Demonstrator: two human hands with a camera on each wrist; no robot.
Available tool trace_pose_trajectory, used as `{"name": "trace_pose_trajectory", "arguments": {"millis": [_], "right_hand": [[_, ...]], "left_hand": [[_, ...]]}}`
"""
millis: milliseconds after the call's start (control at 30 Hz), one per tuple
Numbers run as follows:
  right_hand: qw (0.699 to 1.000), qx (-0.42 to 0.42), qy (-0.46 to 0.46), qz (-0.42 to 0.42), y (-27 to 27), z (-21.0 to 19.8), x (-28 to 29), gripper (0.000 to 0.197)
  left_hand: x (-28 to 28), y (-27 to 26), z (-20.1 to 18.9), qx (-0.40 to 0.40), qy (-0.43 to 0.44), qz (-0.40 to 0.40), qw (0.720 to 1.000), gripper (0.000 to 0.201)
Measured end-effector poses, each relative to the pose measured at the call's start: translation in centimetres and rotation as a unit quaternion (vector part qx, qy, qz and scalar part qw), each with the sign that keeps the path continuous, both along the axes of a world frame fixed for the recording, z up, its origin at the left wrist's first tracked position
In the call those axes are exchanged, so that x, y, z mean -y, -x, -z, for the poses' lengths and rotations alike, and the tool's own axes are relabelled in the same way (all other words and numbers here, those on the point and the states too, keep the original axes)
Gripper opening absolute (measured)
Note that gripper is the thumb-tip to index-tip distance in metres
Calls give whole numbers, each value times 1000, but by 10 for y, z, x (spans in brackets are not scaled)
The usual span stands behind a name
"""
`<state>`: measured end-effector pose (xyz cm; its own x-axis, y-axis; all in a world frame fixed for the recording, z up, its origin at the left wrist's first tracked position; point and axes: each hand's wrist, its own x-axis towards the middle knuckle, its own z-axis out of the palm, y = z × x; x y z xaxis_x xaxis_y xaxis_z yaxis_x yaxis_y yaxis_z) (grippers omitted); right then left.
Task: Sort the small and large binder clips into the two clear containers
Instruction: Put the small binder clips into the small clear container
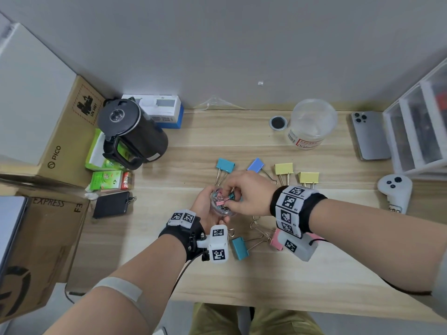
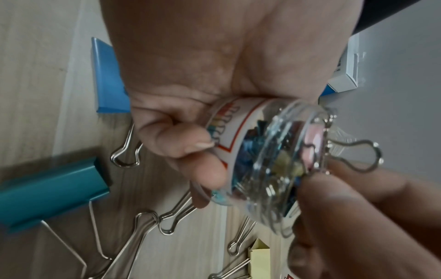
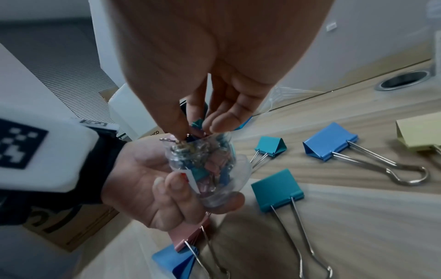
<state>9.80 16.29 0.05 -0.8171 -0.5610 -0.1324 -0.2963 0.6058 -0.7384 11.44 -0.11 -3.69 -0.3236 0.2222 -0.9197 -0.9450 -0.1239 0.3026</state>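
My left hand grips a small clear container packed with small binder clips, tilted above the desk; the same container shows in both wrist views. My right hand reaches into its mouth, thumb and fingertips pinching a small teal clip. A pink small clip sticks out at the rim. Large clips lie on the desk: teal, blue, two yellow, and near me teal and pink. The large clear container stands at the back right.
A black kettle, tea boxes and a black wallet stand left, beside cardboard boxes. A phone, a drawer unit and a white controller are on the right. A smaller teal clip lies by the container.
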Motion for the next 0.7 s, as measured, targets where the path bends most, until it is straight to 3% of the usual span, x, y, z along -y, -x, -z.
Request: {"name": "trace_pose_trajectory", "arguments": {"millis": [133, 400, 567, 700], "right_hand": [[999, -22, 25, -8, -4, -5, -4, 14], [995, -84, -27, -36, -8, 3, 3, 18], [993, -86, 74, 28, -9, 4, -1, 18], [990, -44, -11, 130, 4, 5, -9, 25]], "left_hand": [[-3, 0, 0, 7, 8, -1, 1000, 44], [-7, 2, -3, 10, -12, -11, 1000, 46], [-1, 5, -2, 3, -19, -12, 1000, 38], [4, 3, 0, -19, -36, -25, 999, 41]]}}
